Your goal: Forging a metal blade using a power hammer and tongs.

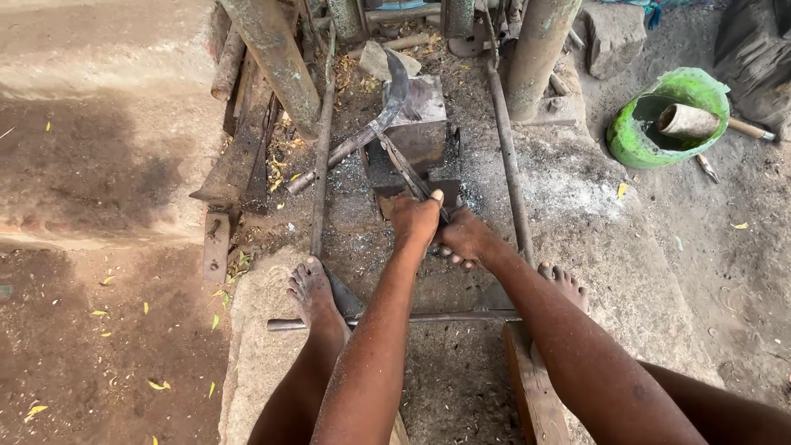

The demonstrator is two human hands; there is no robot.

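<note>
Both of my hands grip the long handles of iron tongs point(404, 165) low in front of me. My left hand point(414, 221) wraps the handles with the thumb up; my right hand point(466, 239) clasps them just beside it. The tongs' jaws hold a curved, sickle-like dark blade point(394, 91), which lies across a rusty steel anvil block point(424, 124) set in the ground. My bare left foot point(313, 288) and right foot point(564, 284) rest on the stone floor either side.
Rusty pipes point(276, 62) and a post point(535, 53) stand behind the anvil. A long rod point(507, 156) runs along the right; another bar point(395, 319) lies under my arms. A green bucket point(638, 144) holding a wooden-handled tool point(700, 122) sits at right. A wooden plank point(531, 387) lies near.
</note>
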